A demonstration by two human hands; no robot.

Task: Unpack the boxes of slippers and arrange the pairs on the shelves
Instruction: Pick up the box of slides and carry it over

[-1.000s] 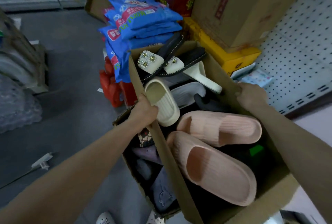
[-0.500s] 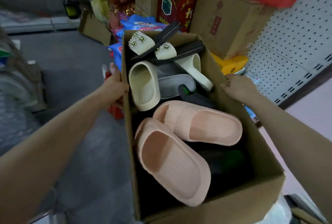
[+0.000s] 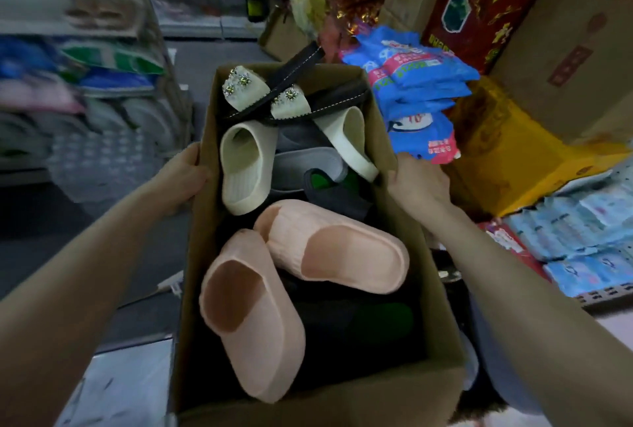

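An open cardboard box (image 3: 346,404) full of slippers is held up in front of me. My left hand (image 3: 181,176) grips its left wall and my right hand (image 3: 416,183) grips its right wall. Two pink slippers (image 3: 260,320) lie on top near me. Behind them are cream slippers (image 3: 245,166), grey and dark slippers, and black sandals with jewelled cream straps (image 3: 274,94) sticking out at the far end.
Shelves (image 3: 85,91) with blurred goods stand at the left. Blue packets (image 3: 414,80) are stacked at the right, beside a yellow box (image 3: 507,159), brown cartons (image 3: 575,50) and a red carton (image 3: 479,2). More packets (image 3: 582,238) lie on a low shelf at right.
The box has been lifted off the floor pile and swung left, away from the pegboard wall. Both hands keep their grip on its side walls.
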